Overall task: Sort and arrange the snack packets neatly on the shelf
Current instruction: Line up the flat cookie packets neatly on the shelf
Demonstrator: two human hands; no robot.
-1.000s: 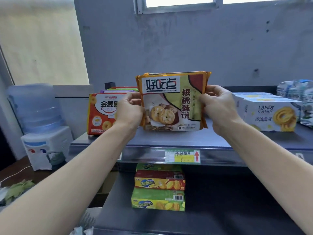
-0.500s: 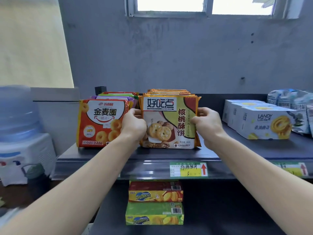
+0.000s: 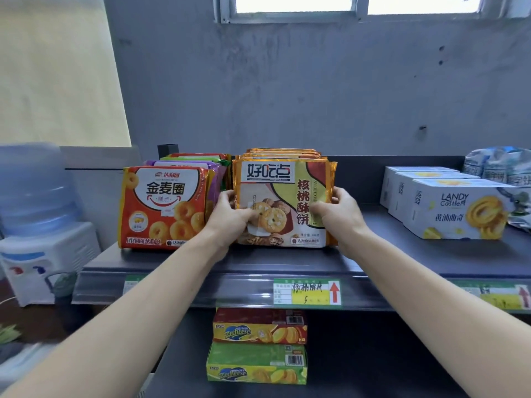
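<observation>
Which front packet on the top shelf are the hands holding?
The orange-and-gold walnut cookie packet, gripped at both side edges by the left hand and right hand; the red ring-cookie packet to its left is not held.

left hand (image 3: pixel 230 214): bare, round knuckles, just above the shelf (image 3: pixel 201 285) edge
right hand (image 3: pixel 336 209): bare, thumb and knuckles show, just above the shelf edge
left arm (image 3: pixel 129 311): bare, long and smooth, below the shelf edge
right arm (image 3: pixel 431 311): bare, long and smooth, below the shelf edge
</observation>
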